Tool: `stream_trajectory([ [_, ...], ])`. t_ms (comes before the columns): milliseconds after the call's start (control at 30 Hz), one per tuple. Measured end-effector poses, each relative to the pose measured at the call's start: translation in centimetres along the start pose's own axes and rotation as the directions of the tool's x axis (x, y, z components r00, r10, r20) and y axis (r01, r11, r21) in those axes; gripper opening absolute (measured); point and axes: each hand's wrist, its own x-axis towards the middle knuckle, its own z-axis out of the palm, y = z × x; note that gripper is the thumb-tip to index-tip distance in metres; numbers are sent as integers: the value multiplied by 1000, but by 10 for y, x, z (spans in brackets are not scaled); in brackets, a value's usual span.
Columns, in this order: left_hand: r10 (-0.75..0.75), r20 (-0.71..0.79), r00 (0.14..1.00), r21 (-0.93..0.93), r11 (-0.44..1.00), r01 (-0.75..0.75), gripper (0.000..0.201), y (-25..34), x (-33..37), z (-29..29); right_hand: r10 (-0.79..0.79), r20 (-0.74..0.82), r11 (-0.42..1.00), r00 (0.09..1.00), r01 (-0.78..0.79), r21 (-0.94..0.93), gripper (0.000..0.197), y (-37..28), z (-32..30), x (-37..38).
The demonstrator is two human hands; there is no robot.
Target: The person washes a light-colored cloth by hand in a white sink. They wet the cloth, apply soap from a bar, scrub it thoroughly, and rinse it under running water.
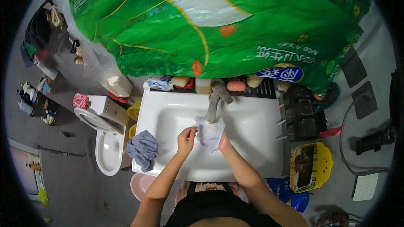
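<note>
Mid-frame: left hand (185,136) & right hand (221,142) both gripping a wet cloth (209,132) under the tap (215,101) over the sink (252,159). Prob. rinsing step; next needs a firm wring w/ both hands.

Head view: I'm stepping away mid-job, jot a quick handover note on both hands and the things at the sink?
Left hand: pinching the left edge of the pale cloth.
Right hand: under the cloth's right side, gripping it.
Cloth: held over the white sink, right below the faucet; whether water runs cannot be told.
Blue-grey rag: draped on the sink's left rim, untouched.
Soaps sit on the back ledge.
Done or left: cannot tell.
</note>
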Motion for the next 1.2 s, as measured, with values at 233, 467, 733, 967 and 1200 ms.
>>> stream_trajectory([
  [233,593,300,747,227,716,-660,16,103,105,120,-37,-17,989,999,39,140,40,0,-16,2],
  [467,413,565,714,711,196,-676,19,70,169,191,29,-63,991,998,-21,131,49,3,-12,-8],
  [733,215,487,847,802,275,-531,21,70,178,215,40,-154,990,987,-18,137,48,4,-15,-17],
  [967,301,556,775,732,265,-628,27,86,165,210,-18,-194,999,981,28,46,44,-2,-20,-21],
  [1200,591,549,591,453,384,-805,30,112,132,173,48,-92,972,995,-25,235,44,9,-12,-16],
])
